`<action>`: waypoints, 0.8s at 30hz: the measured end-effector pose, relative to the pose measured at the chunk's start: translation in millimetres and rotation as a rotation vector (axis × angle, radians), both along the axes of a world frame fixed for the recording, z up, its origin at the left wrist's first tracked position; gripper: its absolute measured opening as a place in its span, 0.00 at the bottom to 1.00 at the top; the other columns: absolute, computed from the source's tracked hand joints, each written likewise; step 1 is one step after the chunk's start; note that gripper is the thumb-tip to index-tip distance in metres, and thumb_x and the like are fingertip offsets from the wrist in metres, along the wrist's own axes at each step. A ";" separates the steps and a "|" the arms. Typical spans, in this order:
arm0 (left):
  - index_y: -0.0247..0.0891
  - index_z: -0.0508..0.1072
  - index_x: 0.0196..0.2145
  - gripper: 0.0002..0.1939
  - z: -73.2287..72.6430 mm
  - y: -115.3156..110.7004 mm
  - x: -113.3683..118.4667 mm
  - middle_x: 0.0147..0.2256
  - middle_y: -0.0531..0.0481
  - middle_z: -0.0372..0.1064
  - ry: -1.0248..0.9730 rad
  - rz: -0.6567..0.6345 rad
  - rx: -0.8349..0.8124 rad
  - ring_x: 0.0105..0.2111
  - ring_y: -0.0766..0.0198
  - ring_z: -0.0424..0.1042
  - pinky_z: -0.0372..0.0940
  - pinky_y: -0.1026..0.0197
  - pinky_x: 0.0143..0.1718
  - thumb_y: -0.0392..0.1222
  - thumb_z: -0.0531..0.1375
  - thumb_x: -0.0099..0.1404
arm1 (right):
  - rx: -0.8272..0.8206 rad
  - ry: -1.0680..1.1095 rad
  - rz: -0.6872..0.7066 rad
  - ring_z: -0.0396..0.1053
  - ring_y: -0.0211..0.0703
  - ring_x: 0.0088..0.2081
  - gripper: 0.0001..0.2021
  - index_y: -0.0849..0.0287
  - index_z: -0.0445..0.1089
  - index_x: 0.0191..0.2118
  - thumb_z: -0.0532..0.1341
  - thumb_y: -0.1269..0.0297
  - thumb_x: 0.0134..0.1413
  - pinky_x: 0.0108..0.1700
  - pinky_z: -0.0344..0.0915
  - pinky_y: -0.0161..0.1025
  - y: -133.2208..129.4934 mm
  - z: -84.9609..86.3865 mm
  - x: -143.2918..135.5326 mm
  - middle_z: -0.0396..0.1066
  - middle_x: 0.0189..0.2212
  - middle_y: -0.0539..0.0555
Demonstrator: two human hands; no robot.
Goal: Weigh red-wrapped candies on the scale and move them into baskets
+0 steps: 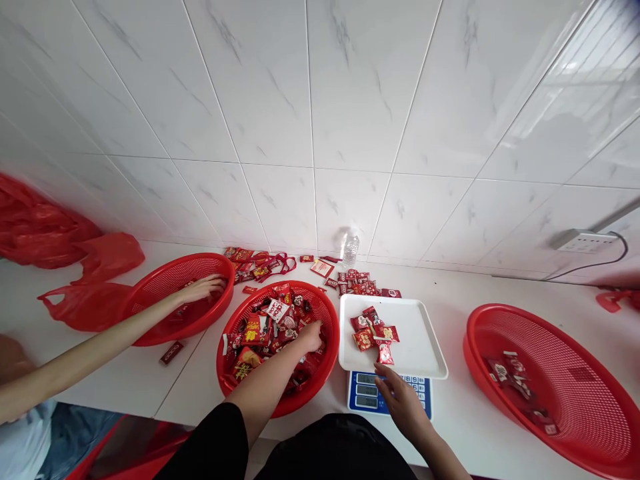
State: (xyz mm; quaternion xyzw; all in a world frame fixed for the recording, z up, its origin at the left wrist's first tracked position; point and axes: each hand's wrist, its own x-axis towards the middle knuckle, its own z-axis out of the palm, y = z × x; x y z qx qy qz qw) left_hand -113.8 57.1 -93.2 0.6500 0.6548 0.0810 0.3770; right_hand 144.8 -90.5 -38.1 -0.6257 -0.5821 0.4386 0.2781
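As left hand (311,335), fingers' grip unclear, seemingly picks snacks (257,329) at three o'clock in basket (327,305), right hand (404,401) spreads fingers at six o'clock by tray (420,337); next likely needs pinch.

From my end I see a short black left sleeve (217,437), black clothing (333,450), bare forearms (273,377).

Fingers of the left hand (311,338) are partly hidden among packets (257,329).
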 end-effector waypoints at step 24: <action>0.36 0.70 0.36 0.13 70.2 -18.7 -58.1 0.36 0.47 0.73 -1.103 0.802 -0.235 0.35 0.63 0.73 0.70 0.64 0.32 0.33 0.66 0.51 | -0.054 0.129 0.033 0.71 0.48 0.41 0.22 0.53 0.67 0.50 0.54 0.48 0.53 0.44 0.66 0.43 4.4 14.5 -15.4 0.72 0.42 0.56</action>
